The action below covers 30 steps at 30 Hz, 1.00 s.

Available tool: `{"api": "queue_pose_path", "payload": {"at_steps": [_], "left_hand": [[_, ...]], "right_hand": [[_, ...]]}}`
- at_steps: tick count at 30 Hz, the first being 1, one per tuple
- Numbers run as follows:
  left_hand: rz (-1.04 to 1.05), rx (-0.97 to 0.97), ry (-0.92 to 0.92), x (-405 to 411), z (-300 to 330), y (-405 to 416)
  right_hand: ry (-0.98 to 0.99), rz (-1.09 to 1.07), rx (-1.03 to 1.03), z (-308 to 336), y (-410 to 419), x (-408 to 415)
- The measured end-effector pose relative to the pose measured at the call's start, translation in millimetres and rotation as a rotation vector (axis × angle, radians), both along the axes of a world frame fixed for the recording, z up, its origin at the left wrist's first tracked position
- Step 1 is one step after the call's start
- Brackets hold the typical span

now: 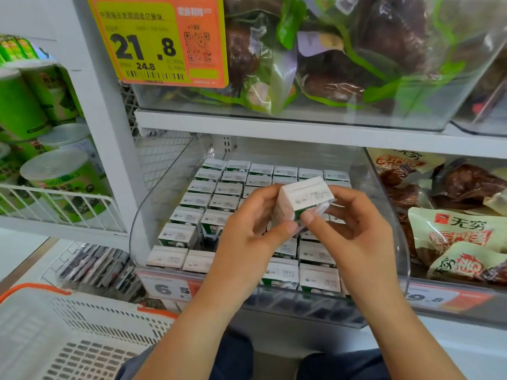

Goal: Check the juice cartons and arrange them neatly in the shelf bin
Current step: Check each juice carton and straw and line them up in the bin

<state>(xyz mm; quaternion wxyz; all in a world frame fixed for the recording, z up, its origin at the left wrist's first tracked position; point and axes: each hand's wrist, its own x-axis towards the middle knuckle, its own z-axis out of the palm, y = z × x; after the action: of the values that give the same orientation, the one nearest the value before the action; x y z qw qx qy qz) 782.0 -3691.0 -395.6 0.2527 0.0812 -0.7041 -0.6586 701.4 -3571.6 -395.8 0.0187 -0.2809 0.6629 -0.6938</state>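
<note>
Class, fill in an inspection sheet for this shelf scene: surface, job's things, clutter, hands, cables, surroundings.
Surface: clear shelf bin on a white shelf.
Job's things: rows of juice cartons upright in the bin; one held carton lifted above them.
Clutter: nothing seen.
Hands: left hand and right hand both grip the held carton.
Cables: nothing seen.
Surroundings: shopping basket lower left, green cans left, snack packets right, yellow price tag above.

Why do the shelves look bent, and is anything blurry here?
Head view: the wide lens bows the shelf edge and upright; the held carton is fairly sharp though its print stays unreadable; the basket at the corner is soft; glare whitens the clear bin wall.
</note>
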Motion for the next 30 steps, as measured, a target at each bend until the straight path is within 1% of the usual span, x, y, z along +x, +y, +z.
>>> {"api": "queue_pose_path", "payload": {"at_steps": [6, 12, 15, 17, 21, 25, 30], "left_hand": [[-0.008, -0.032, 0.02, -0.1, 1.3, 1.9], [0.006, 0.228, 0.017, -0.4, 1.1, 0.3], [0.003, 0.282, 0.002, 0.4, 2.1, -2.9], [0.031, 0.274, 0.001, 0.9, 3.2, -3.7], [0.114, 0.162, 0.019, 0.1, 2.6, -1.7], [0.126, 0.108, 0.016, 0.1, -0.1, -2.2], [0.062, 0.178, -0.003, 1.7, 0.4, -2.4]], "right_hand": [[-0.009, -0.002, 0.011, 0.8, 0.7, 0.0], [-0.116, 0.093, 0.003, 0.6, -0.2, -2.2], [-0.147, 0.164, 0.011, 0.3, -1.7, -2.5], [-0.141, 0.191, 0.032, 0.7, -2.4, -1.5], [-0.14, 0.234, 0.076, 1.7, -2.6, 0.3], [-0.137, 0.237, 0.128, 0.9, -1.2, -1.3], [-0.135, 0.21, 0.178, -3.4, 0.4, -5.6]]}}
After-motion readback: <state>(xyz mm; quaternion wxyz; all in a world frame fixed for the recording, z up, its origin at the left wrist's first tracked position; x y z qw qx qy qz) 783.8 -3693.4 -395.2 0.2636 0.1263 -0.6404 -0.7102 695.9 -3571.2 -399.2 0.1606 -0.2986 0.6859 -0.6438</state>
